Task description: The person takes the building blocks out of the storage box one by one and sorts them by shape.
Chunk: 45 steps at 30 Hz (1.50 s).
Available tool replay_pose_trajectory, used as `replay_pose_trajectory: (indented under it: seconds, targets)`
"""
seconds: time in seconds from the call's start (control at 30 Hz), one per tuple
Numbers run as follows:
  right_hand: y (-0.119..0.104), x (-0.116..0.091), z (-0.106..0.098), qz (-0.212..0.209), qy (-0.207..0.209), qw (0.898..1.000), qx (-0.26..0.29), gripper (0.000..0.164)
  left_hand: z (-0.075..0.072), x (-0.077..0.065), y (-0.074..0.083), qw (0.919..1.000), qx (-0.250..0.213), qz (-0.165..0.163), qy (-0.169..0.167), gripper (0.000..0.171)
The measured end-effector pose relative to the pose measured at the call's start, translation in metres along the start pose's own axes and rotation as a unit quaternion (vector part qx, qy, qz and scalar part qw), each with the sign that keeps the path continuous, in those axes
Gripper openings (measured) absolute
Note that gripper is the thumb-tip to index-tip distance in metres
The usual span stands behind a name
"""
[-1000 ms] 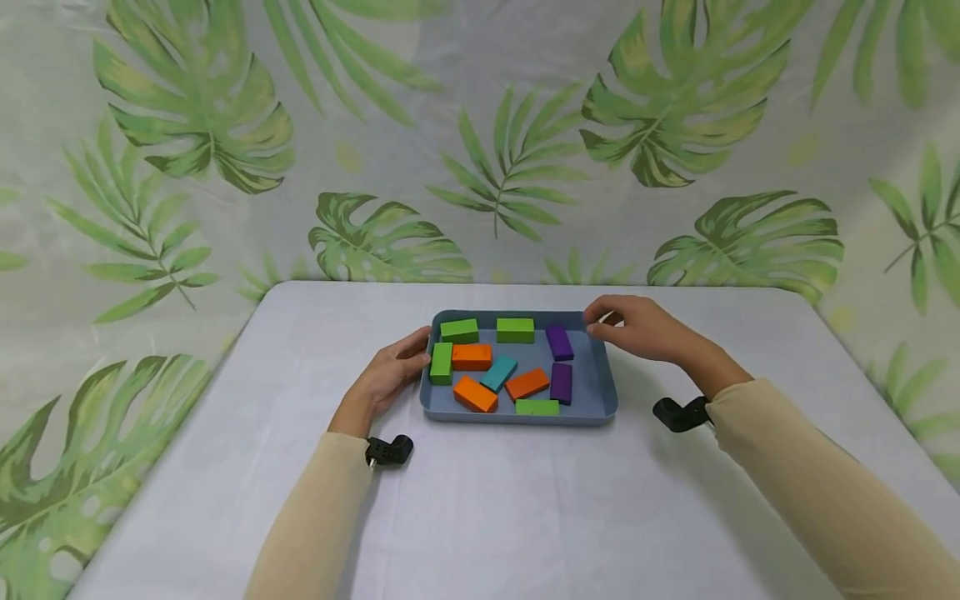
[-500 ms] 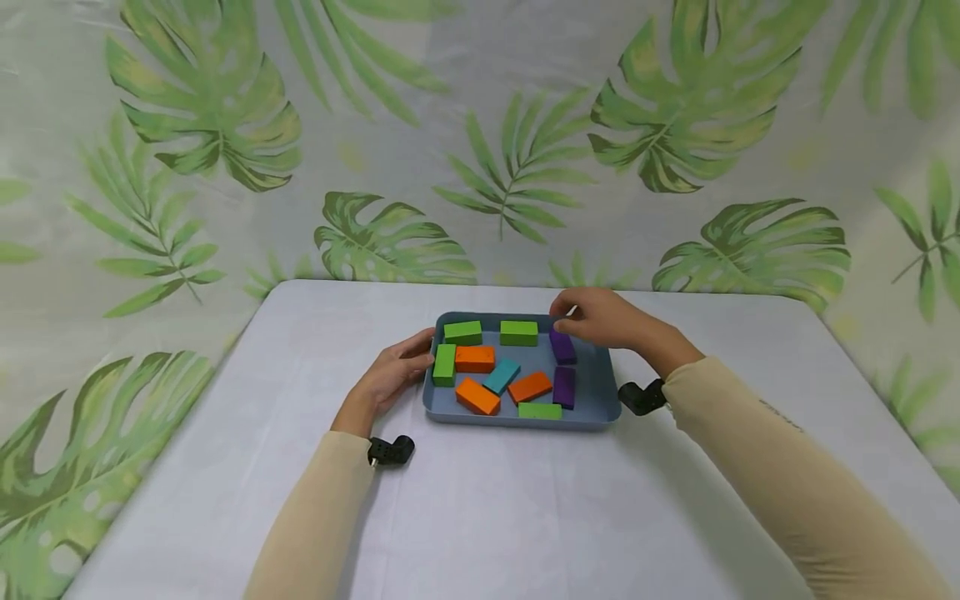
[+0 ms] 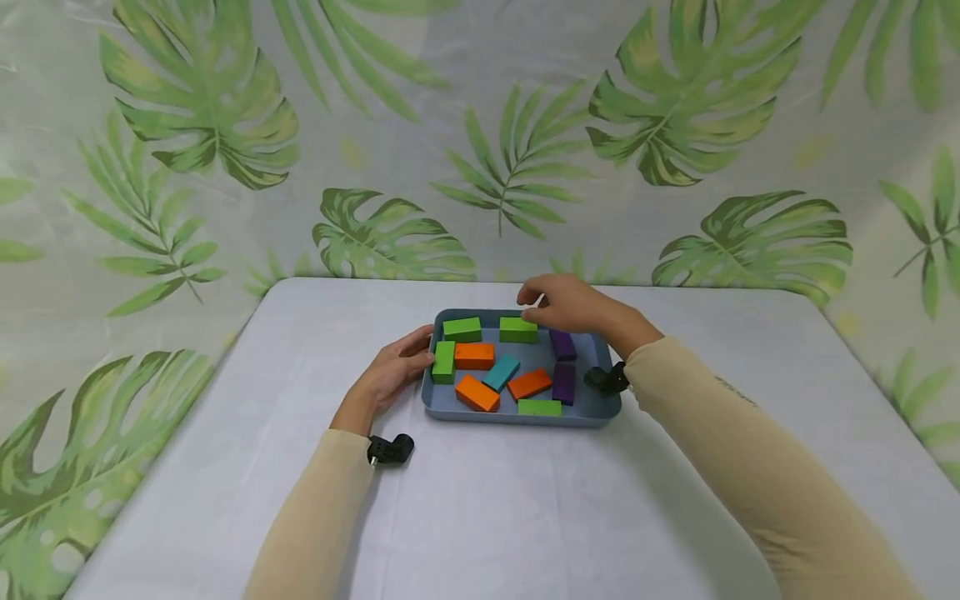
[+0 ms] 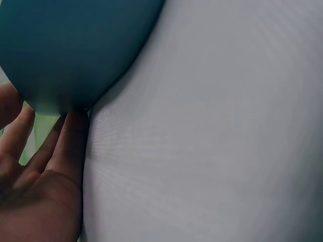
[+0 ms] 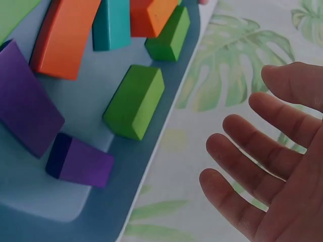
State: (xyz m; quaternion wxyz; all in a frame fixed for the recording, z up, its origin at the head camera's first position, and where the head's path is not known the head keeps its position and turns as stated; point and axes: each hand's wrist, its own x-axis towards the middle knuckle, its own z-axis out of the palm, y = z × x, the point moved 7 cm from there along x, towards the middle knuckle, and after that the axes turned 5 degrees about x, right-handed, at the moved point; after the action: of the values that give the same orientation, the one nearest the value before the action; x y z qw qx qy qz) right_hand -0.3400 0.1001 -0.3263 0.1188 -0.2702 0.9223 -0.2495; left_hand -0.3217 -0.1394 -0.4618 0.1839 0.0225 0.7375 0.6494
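Note:
A blue-grey tray (image 3: 517,421) holds several coloured blocks. At its left end my left hand (image 3: 390,375) rests against the outer wall, fingers extended along it. The left wrist view shows those fingers (image 4: 73,146) touching the tray's wall (image 4: 75,55). Over the back rim hovers my right hand (image 3: 573,307), overlapping the back green block (image 3: 517,331) in the head view. From the right wrist, the right hand (image 5: 282,161) shows spread, gently bent fingers with nothing between them, apart from that green block (image 5: 135,101).
Inside the tray lie two purple blocks (image 3: 563,384), several orange blocks (image 3: 475,357), a teal block (image 3: 501,373) and more green blocks (image 3: 462,330). White cloth covers the table (image 3: 480,500). A leaf-print curtain (image 3: 495,167) hangs behind it.
My right hand has moved left along the tray's back side, from the right corner past the purple block to the back green block. The left hand has stayed at the tray's left end.

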Motion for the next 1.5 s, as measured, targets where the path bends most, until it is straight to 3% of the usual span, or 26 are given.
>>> replay_pose_trajectory:
  seconds: [0.47, 0.83, 1.3, 1.5]
  targets:
    - [-0.003, 0.008, 0.017, 0.003, -0.005, 0.999, 0.045, 0.034, -0.001, -0.001, 0.0, 1.0, -0.003, 0.006, -0.004, 0.061]
    - [-0.01, 0.022, 0.034, -0.008, -0.013, 0.999, 0.04, 0.032, -0.002, 0.001, 0.001, 1.0, -0.004, -0.004, -0.003, 0.06]
    - [0.006, 0.023, 0.064, 0.036, -0.096, 0.995, -0.02, 0.035, -0.005, 0.002, 0.003, 0.9999, -0.007, -0.001, -0.015, 0.061]
    - [0.013, 0.022, 0.076, 0.059, -0.128, 0.99, -0.017, 0.043, -0.004, 0.002, 0.004, 0.9998, -0.004, -0.003, -0.017, 0.061]
